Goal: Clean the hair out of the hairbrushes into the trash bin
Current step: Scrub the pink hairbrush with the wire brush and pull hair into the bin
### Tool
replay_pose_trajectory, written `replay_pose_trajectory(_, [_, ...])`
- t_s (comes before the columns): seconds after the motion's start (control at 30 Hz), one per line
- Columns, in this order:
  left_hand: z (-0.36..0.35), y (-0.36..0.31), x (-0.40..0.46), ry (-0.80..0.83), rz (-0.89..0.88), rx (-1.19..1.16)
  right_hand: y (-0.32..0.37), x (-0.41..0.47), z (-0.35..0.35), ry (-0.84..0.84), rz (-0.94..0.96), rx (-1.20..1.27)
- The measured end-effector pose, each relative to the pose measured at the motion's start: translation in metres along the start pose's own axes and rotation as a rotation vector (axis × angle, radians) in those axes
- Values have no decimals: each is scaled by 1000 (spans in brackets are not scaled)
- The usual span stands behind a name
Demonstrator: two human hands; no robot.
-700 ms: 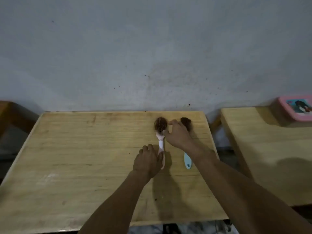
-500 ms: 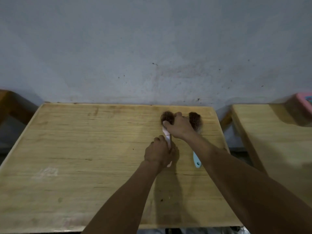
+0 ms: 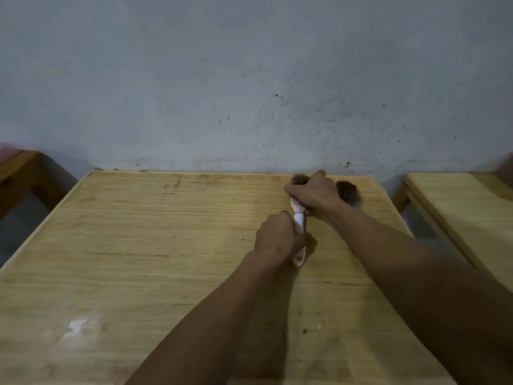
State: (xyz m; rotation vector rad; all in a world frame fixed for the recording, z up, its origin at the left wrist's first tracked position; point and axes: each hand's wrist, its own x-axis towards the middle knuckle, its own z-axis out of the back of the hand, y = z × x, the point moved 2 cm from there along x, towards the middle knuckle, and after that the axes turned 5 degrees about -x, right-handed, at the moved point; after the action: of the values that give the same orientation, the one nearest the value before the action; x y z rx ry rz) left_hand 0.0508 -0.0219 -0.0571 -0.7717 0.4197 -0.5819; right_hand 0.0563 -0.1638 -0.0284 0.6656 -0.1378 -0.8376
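Head view, looking down at a wooden counter (image 3: 138, 245) pushed up against a grey speckled wall (image 3: 249, 79). Both hands are on the same hairbrush, the one with the pale pink handle (image 3: 299, 224), which sits toward the far right part of the counter. The left hand (image 3: 276, 240) has its grip wrapped tight around the handle, and the rounded end of the handle pokes out below the fist. The right hand (image 3: 313, 194) is over the bristle end, fingers curled down onto the head and closed on the brown hair (image 3: 299, 179) packed in there, a tuft of it shows just past the knuckles. Can't really tell how much hair is actually pinched, the hand covers most of the head.

A second hairbrush (image 3: 349, 193) lies just to the right of the right hand, also stuffed with dark hair, its handle hidden behind the right forearm. It's lying on the counter, nobody touching it as far as I can see.

Another wooden counter (image 3: 458, 207) is off to the right with a gap between the two, and the corner of a wooden piece of furniture (image 3: 19, 173) shows at the left edge. Some white smudges (image 3: 77, 327) on the near left of the main counter
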Motion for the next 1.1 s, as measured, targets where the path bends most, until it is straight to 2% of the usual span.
replay_pose_trajectory(0.23, [26,7,-35,-14,15,-260,28,-38,1,-51,147,131])
replay_pose_trajectory(0.47, [67,25,-107,-115,42,-412,52,-112,-7,4,255,480])
replay_pose_trajectory(0.57, [77,45,-136,-155,35,-440,61,-139,-21,95,227,649])
replay_pose_trajectory(0.7, [86,70,-168,-188,51,-487,72,-167,-52,267,217,738])
replay_pose_trajectory(1.1, [149,147,-282,-234,175,-479,138,-271,-123,590,405,725])
